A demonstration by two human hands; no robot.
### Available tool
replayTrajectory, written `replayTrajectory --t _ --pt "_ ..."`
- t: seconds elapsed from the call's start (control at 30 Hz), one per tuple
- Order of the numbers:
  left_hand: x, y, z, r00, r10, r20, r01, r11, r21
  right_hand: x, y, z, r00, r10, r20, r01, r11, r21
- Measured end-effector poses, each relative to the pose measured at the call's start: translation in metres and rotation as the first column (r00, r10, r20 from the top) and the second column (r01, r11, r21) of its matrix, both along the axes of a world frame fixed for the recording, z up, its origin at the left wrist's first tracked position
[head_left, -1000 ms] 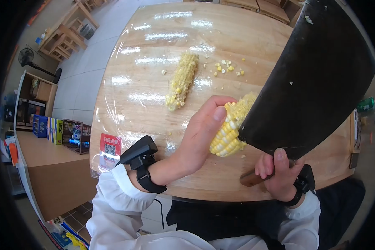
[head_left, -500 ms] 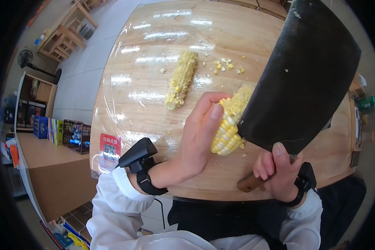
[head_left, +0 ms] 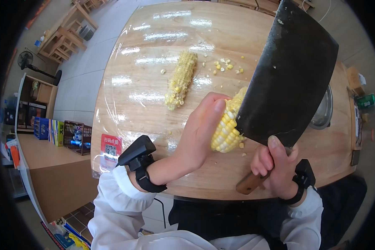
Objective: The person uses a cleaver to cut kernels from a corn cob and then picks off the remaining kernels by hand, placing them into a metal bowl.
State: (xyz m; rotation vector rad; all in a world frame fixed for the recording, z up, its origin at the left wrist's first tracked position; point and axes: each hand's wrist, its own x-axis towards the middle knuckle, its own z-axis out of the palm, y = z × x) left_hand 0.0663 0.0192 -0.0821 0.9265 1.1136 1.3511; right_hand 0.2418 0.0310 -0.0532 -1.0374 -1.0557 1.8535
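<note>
My left hand (head_left: 205,127) grips a corn cob (head_left: 227,132) near the table's front. Yellow and white kernels cover its near end, while the upper part looks stripped. In my right hand (head_left: 277,166) is the wooden handle of a cleaver (head_left: 289,75), the thumb pressed near the base of the blade. The broad dark blade stands beside the corn, its left edge against or very close to the kernels; contact is hard to make out. The blade hides part of the cob's far end. A stripped cob (head_left: 182,79) lies farther back on the table.
Loose kernels (head_left: 223,65) are scattered behind the corn on the wooden table (head_left: 141,83). A metal bowl (head_left: 324,110) shows partly behind the blade at right. A red QR-code card (head_left: 111,149) lies at the left edge. Shelving (head_left: 58,166) stands left of the table.
The cleaver has shifted left and its blade has turned, bringing more of the metal bowl into view. My left hand keeps its hold on the corn, which has moved only slightly.
</note>
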Motion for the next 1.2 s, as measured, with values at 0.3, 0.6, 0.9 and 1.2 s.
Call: replayTrajectory --t 0.3,0.6,0.9,1.2 --pt "0.009 -0.003 -0.005 0.994 0.104 -0.024 -0.102 0.993 0.052 -0.002 -0.001 -0.001 0.999 -0.013 -0.036 0.013 1.0 -0.012" --pt "0.007 -0.002 -0.012 0.974 0.128 -0.185 -0.115 0.99 0.08 -0.006 0.003 -0.001 0.998 -0.028 -0.06 0.024 0.998 -0.063" --pt "0.007 0.003 -0.007 0.995 0.024 -0.094 -0.025 1.0 -0.011 0.004 0.02 -0.006 0.989 -0.021 -0.149 -0.011 0.978 -0.206" --pt "0.006 0.013 -0.018 0.974 -0.07 0.217 0.089 0.993 -0.081 0.027 0.014 0.031 0.983 -0.172 -0.068 0.173 0.985 0.012"
